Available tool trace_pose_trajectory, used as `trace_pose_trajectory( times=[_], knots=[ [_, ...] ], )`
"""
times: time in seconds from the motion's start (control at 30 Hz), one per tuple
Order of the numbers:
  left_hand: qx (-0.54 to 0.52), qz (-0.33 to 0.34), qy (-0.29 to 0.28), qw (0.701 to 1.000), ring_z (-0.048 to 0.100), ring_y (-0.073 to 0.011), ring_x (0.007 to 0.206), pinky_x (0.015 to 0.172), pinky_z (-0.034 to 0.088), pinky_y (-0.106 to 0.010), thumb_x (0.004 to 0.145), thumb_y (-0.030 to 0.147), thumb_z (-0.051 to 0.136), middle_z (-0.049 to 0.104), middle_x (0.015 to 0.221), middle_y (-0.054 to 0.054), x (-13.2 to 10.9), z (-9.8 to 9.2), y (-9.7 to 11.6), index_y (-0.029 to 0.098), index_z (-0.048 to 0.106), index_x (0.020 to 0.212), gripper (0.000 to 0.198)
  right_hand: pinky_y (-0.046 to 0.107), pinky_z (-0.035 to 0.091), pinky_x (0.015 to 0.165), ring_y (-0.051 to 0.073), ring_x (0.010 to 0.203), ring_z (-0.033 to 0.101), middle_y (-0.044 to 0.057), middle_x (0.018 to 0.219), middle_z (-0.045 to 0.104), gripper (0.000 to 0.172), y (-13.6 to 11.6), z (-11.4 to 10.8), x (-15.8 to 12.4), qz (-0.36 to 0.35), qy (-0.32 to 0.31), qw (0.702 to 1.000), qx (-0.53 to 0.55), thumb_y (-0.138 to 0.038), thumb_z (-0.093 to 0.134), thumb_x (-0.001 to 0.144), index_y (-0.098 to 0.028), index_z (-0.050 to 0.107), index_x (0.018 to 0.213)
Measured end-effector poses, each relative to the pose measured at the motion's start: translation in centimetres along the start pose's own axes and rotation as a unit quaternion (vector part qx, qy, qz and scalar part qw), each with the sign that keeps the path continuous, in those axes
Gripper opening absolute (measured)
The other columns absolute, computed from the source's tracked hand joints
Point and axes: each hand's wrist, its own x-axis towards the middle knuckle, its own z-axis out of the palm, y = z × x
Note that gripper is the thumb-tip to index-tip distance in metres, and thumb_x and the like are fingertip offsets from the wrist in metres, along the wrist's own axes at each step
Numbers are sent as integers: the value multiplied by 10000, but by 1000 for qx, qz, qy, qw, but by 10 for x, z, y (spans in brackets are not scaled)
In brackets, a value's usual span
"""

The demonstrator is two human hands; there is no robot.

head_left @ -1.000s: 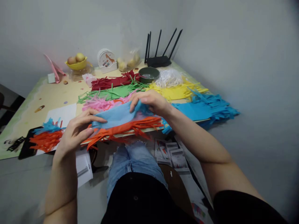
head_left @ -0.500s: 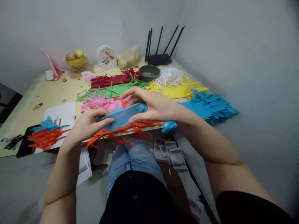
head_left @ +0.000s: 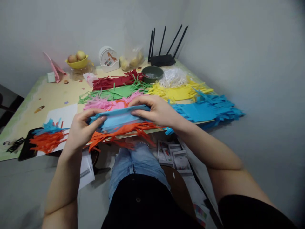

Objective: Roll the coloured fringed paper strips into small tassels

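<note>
A light-blue sheet of tissue paper, folded and slightly blurred, is stretched between my two hands above the table's front edge. My left hand pinches its left end between thumb and fingers. At the right end, my right hand grips the upper edge the same way. Beneath the sheet lie orange fringed paper strips, some hanging over the edge. Just behind are pink fringed paper and green fringed paper. A blue fringed stack rests to the right of my right hand.
Dark red fringed paper, yellow fringed paper and white strips lie farther back. Around them stand a dark green bowl, a black router and a yellow fruit bowl. Orange clippings lie by a black phone-like slab.
My hands have moved apart, the left one farther left. The light-blue paper is now drawn out wider and more level between them.
</note>
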Motion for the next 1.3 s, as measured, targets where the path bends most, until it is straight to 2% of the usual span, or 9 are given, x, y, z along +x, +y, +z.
trace_pose_trajectory(
  times=[0.23,0.4,0.57,0.67,0.73,0.8,0.9,1.03,1.3],
  knots=[
    [-111,77,-2,991,616,-165,756,695,491,-275,765,197,672,685,796,-53,-13,-1,-17,200,780,765,108,234,499,726,124,778,664,32,853,744,160,11,10,-10,-18,17,990,138,-112,575,813,-150,728,835],
    [-66,126,-44,989,606,-196,780,721,478,-313,828,311,638,660,786,-69,-16,-4,-11,181,729,740,181,258,502,771,137,820,658,56,864,732,195,12,5,-12,-86,-21,988,124,-183,544,874,-146,731,832],
    [69,105,20,992,549,-133,643,639,438,-260,766,313,755,586,686,2,-15,5,0,187,587,713,216,242,485,735,121,771,644,52,818,712,244,4,4,-12,-110,6,994,20,-276,587,938,-152,705,763],
    [84,66,-38,994,589,-148,665,627,447,-255,776,396,746,655,750,-14,-8,8,6,179,670,1003,323,244,483,739,129,790,646,50,836,708,168,0,5,-12,-140,-5,989,-39,-246,638,917,-153,680,783],
    [79,38,-113,990,605,-159,675,629,458,-258,827,434,681,690,767,-35,-3,9,8,165,714,972,308,253,487,752,141,815,651,51,860,711,102,-1,4,-12,-144,-23,987,-61,-212,625,916,-156,672,845],
    [69,26,-155,985,606,-158,671,633,464,-256,848,435,651,697,752,-44,2,9,9,155,723,814,291,260,490,774,152,864,662,62,939,725,70,-2,3,-12,-128,-25,989,-72,-182,616,909,-156,667,949],
    [52,25,-137,989,594,-138,634,588,449,-236,815,395,700,660,703,-28,3,10,7,154,654,736,257,270,486,812,169,935,670,80,1053,731,173,-5,2,-13,-78,-13,994,-78,-186,638,892,-149,665,1059],
    [-6,18,-101,995,655,-146,628,569,482,-230,808,334,730,641,696,-3,-3,10,5,179,548,796,240,240,457,671,138,721,638,38,808,717,104,-7,4,-14,7,10,998,-58,-233,665,874,-133,691,882],
    [-154,-18,-17,988,641,-136,550,630,551,-277,822,254,715,664,596,5,-17,11,-3,171,756,976,180,200,495,569,92,577,625,1,687,699,217,-2,16,-19,96,41,972,211,-232,628,868,-151,766,1015]
  ],
)
